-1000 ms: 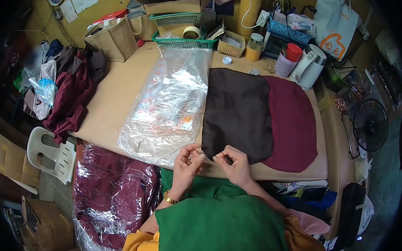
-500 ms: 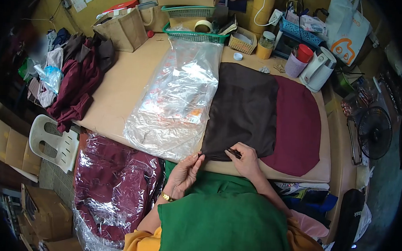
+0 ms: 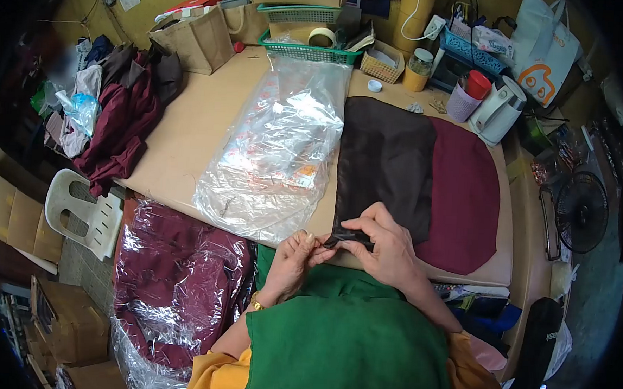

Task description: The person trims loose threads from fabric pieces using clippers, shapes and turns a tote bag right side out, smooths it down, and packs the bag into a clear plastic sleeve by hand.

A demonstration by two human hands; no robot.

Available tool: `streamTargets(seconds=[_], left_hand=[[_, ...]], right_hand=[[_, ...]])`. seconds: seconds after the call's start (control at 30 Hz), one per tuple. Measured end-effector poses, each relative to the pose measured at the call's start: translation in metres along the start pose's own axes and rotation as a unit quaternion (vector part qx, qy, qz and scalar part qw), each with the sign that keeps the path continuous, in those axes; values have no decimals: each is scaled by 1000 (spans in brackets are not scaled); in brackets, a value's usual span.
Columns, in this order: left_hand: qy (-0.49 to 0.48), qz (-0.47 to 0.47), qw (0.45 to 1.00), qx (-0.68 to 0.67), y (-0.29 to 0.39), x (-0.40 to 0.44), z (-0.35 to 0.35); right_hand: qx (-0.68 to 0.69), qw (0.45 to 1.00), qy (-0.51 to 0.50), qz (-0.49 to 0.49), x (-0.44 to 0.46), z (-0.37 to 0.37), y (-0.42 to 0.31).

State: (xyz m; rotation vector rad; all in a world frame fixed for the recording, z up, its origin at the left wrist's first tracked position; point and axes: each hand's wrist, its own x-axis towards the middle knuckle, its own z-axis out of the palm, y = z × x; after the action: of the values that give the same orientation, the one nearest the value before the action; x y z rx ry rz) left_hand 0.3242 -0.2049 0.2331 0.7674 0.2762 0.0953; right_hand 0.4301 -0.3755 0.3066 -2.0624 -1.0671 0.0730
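Note:
A dark brown cloth piece (image 3: 384, 156) joined to a maroon part (image 3: 466, 195) lies flat at the front of the table. At its near left corner my left hand (image 3: 295, 264) pinches the edge of the brown cloth between thumb and fingers. Close beside it, my right hand (image 3: 387, 249) is closed around a small black tool (image 3: 357, 238), its tip at the pinched corner. The tool's exact kind is partly hidden by the fingers. To the left, touching distance from the cloth, lies a clear plastic bag (image 3: 271, 150) with red print.
A plastic-wrapped maroon bundle (image 3: 180, 286) sits below the table's left edge, near a white plastic chair (image 3: 85, 211). Piled clothes (image 3: 118, 121) lie at the far left. Along the back stand a green basket (image 3: 312, 54), a jar (image 3: 418, 68) and a white kettle (image 3: 497, 111).
My right hand has moved left and closer to my left hand, bringing the black tool to the cloth's corner. The corner is now lifted and bunched between the fingers.

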Motion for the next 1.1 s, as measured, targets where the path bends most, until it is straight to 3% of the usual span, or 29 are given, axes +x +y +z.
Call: streamTargets(seconds=[0.13,0.37,0.53,0.63,0.67,0.7,0.77,0.83,0.87,0.9,0.93,0.97,1.03,1.1], left_hand=[[0,10,999,53,0,0,1],[-17,12,997,72,-6,2,-10],[16,20,997,79,-2,1,-4],[75,23,997,-18,12,0,-12],[78,60,995,25,8,4,-34],[163,88,978,92,18,2,-21],[144,150,963,172,14,6,-20],[74,119,943,302,-2,12,-21],[56,137,902,405,-15,19,-22],[40,136,903,406,-12,23,-15],[-1,53,826,562,-4,25,-9],[-40,-27,715,698,2,30,-5],[-60,35,728,682,-2,23,-13],[6,200,690,696,-3,14,-18]], right_hand=[[-47,993,-105,-1,5,-9,-15],[-94,993,-70,-17,6,1,-23],[-25,984,-178,11,9,1,-17],[41,990,-134,10,7,-1,-7],[23,993,-110,29,8,-5,-4],[6,999,-45,12,11,-7,3],[33,993,-13,111,28,-14,17],[38,986,54,152,58,0,58],[30,984,115,133,76,15,85],[19,977,178,112,91,29,105],[-13,973,187,133,100,37,111],[-45,968,195,153,108,43,114],[-64,963,152,214,106,56,116],[-106,965,105,216,93,61,110]])
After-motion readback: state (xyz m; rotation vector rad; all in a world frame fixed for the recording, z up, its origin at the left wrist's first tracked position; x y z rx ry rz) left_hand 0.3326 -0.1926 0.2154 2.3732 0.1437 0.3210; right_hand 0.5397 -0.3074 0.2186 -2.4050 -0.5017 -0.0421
